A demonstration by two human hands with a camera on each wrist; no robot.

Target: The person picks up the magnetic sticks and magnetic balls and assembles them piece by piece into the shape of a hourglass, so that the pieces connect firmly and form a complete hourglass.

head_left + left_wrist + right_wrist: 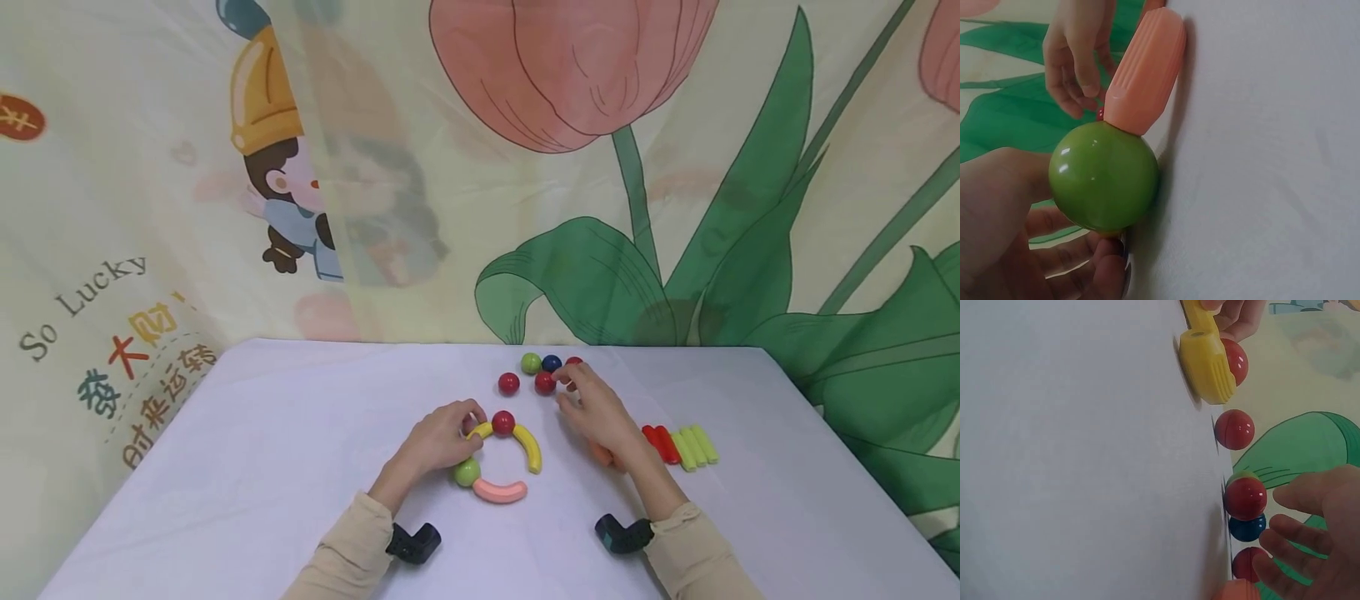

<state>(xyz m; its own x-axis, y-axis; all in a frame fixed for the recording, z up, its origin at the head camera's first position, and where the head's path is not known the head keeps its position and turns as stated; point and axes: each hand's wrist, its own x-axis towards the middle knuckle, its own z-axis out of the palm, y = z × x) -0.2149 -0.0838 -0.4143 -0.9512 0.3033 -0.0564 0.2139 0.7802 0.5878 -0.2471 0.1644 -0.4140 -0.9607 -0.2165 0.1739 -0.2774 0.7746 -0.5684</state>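
A ring of toy pieces lies on the table: a red ball (503, 423), yellow curved pieces (528, 450) on both sides of it, a green ball (467, 472) and a ridged pink curved piece (500, 492). At the ring's left side, my left hand (437, 435) pinches the left yellow curved piece (481, 431) between thumb and fingers. In the left wrist view, the green ball (1104, 176) partly hides those fingers. My right hand (600, 412) reaches over the table with fingers parted, beside another red ball (1245, 499); a small gap separates them in the right wrist view.
Behind the ring sit a separate red ball (508, 383), a green ball (531, 362), a dark blue ball (551, 363) and a partly covered red ball (574, 361). Orange pieces (602, 455), red sticks (662, 444) and light green sticks (694, 447) lie on the right. A printed cloth (390, 308) hangs behind.
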